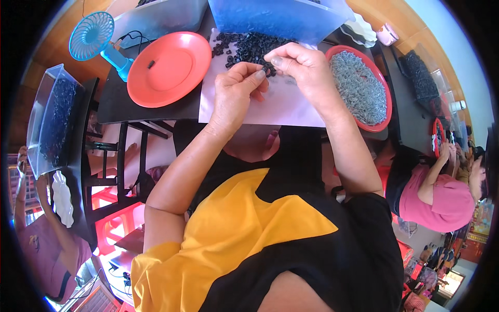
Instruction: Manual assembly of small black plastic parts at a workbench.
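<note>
My left hand and my right hand meet over a white sheet on the dark table, fingertips pinched close together. Between them is a small black part, mostly covered by the fingers, so its exact shape is unclear. Just beyond, a loose pile of small black ring-like parts spreads over the sheet. To the left, a round red plate carries one small black piece. On the right stands a red tray full of small clear-grey pieces.
A translucent blue bin stands behind the pile, another clear bin beside it. A blue fan is at the back left. People work at both side tables, one in a pink shirt. A white scalloped dish lies back right.
</note>
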Tool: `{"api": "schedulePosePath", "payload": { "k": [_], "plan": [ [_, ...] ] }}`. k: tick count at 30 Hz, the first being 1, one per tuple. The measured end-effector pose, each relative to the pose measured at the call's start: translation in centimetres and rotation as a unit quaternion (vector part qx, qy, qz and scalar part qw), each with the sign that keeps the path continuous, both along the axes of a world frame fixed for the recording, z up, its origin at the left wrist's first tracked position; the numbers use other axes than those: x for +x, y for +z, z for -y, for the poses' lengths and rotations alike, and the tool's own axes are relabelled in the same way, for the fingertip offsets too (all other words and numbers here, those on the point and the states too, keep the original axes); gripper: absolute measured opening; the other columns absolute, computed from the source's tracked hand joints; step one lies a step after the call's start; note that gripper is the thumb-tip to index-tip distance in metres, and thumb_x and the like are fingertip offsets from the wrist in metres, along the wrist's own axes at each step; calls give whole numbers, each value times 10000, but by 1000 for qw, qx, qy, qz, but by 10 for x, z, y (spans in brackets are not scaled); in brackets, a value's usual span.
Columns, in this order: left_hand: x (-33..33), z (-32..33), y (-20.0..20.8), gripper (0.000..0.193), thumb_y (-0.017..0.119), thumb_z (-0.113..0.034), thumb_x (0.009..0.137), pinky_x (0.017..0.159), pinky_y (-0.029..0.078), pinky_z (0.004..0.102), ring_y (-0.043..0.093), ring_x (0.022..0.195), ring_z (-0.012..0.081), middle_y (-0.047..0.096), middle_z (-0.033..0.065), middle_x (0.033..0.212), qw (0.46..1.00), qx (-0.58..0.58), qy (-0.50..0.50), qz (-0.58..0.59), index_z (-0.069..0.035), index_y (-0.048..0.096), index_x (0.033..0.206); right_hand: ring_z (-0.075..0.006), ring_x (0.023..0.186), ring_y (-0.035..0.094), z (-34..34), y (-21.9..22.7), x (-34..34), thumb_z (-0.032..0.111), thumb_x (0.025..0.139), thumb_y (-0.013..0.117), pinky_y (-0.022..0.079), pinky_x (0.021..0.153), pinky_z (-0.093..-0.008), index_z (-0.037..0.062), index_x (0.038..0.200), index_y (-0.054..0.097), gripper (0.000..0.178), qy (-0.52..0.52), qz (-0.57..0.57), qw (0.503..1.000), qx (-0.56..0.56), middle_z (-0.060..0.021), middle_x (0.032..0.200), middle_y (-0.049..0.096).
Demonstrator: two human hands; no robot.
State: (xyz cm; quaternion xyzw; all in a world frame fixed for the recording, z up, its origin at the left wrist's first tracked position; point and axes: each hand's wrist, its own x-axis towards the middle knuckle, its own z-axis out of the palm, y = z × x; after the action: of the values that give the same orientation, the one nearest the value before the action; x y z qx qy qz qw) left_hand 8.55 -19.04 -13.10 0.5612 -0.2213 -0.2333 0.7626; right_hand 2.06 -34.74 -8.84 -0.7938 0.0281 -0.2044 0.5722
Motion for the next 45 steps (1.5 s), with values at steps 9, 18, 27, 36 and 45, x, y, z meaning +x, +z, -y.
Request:
{"api": "schedulePosePath", "payload": {
  "k": [9, 18, 27, 36, 45],
  "plan": [
    [-2, -1, 2, 168, 635, -95, 959, 624, 488, 245, 623, 707, 118, 684, 70, 812, 999, 35, 10, 27, 45, 672, 1045, -114, 817, 637, 4, -1, 3, 40, 889, 642, 508, 749, -264, 6, 1014, 725, 154, 58, -5, 997, -45, -48, 881, 705],
    [4, 0, 3, 159, 646, -102, 951, 596, 460, 226, 610, 702, 94, 676, 45, 790, 997, 61, 16, 47, 27, 678, 1037, -49, 785, 578, 6, -7, 11, 3, 866, 657, 487, 734, -211, 39, 1078, 722, 225, 47, 27, 998, 5, 14, 841, 657],
    [3, 1, -1, 122, 646, -97, 940, 551, 405, 207, 543, 619, 62, 658, 26, 750, 995, 72, 25, 61, 8, 685, 986, -190, 784, 661, -4, -6, 11, -15, 830, 638, 522, 716, -313, 97, 1026, 691, 232, 27, 141, 960, -239, -55, 873, 683],
    [-3, 2, 1, 100, 637, -80, 925, 541, 393, 214, 536, 621, 58, 642, 20, 727, 997, 58, 48, 27, 8, 681, 945, -285, 795, 679, -10, -8, 3, -98, 808, 612, 550, 699, -356, 36, 1040, 660, 272, -4, 209, 894, -397, -109, 913, 691],
    [-5, 2, 1, 83, 627, -56, 907, 580, 410, 246, 536, 649, 79, 616, 22, 699, 996, 64, 46, 45, 18, 662, 891, -282, 710, 675, -7, -5, 9, -52, 712, 628, 528, 650, -395, 94, 880, 643, 223, 9, 195, 922, -335, -63, 780, 679]
  ]
}}
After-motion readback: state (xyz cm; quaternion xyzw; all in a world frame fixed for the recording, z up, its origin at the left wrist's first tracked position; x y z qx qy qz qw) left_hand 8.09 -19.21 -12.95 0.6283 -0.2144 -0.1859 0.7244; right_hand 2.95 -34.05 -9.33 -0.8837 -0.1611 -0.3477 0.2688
